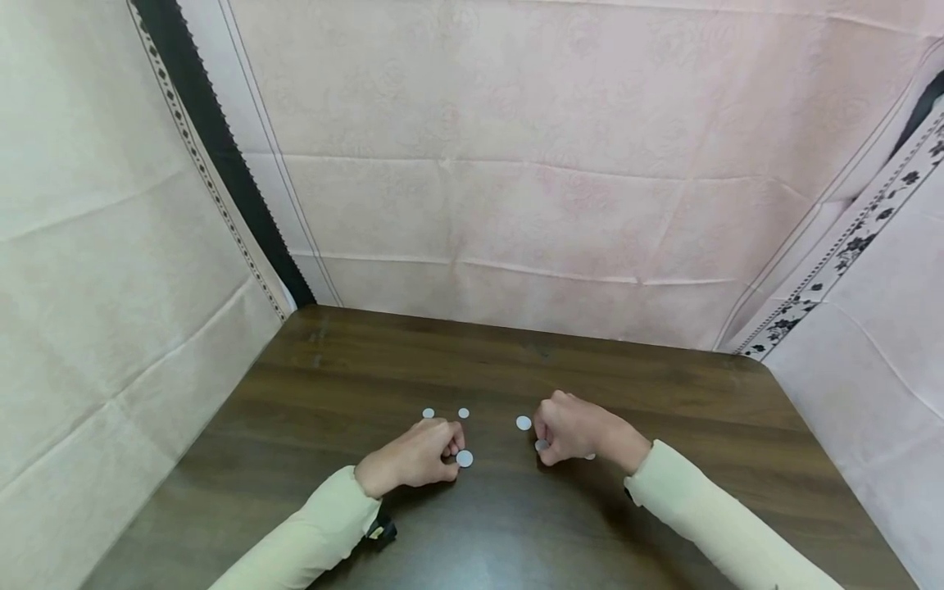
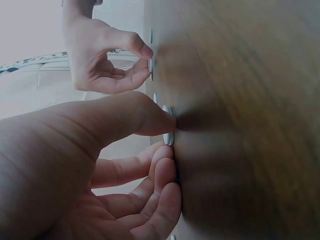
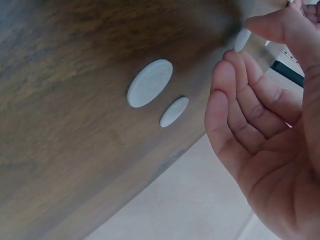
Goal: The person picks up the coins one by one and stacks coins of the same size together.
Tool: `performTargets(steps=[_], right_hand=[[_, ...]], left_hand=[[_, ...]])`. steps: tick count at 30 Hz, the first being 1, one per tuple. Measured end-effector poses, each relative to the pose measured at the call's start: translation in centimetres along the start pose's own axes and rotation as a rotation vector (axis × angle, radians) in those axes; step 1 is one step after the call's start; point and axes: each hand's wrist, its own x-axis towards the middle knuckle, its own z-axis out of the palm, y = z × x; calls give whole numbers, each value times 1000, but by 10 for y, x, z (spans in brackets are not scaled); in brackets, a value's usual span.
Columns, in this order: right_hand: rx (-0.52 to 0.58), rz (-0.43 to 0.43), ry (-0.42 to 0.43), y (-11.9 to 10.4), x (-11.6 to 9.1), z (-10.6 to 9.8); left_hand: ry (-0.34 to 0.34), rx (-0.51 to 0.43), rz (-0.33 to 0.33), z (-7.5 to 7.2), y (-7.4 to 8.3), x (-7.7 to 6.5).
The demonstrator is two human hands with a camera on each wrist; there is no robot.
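My left hand (image 1: 420, 455) is down at the tabletop and pinches a flat white disc (image 1: 465, 459) by its edge. In the left wrist view, thumb and fingertip sit on either side of that disc (image 2: 168, 135), which lies on or just at the wood. Across from it, my right hand (image 1: 578, 428) pinches another white disc (image 1: 542, 445). The right wrist view has this disc (image 3: 243, 40) between thumb and fingertips, low over the table. A loose white disc (image 1: 524, 423) lies just left of the right hand.
Two small white discs, one left (image 1: 428, 413) and one right (image 1: 464, 413), lie beyond the left hand. A large disc (image 3: 150, 83) and a smaller one (image 3: 174, 111) lie beside the right hand. Pale cloth (image 1: 479, 205) hangs behind the brown wooden table (image 1: 472, 352) and at both sides.
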Motion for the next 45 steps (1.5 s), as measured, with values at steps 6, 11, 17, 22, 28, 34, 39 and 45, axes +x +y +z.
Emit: performTargets(steps=[6, 11, 17, 22, 28, 34, 39, 45], right_hand=[[-7, -32, 24, -6, 4, -3], [-11, -62, 24, -15, 10, -5], [3, -63, 6, -25, 19, -1], [6, -72, -12, -34, 24, 2], [17, -69, -25, -41, 29, 5], [4, -97, -28, -46, 33, 10], [-4, -92, -47, -49, 34, 14], [0, -81, -54, -50, 35, 17]], left_hand=[[-7, -5, -4, -1, 1, 1], [-8, -8, -9, 0, 0, 0], [-1, -16, 2, 1, -1, 1], [4, -16, 9, 1, -1, 1], [-3, -26, 2, -1, -1, 1], [-7, -22, 1, -2, 0, 2], [-13, -28, 0, -2, 0, 2], [-17, -21, -3, -2, 0, 2]])
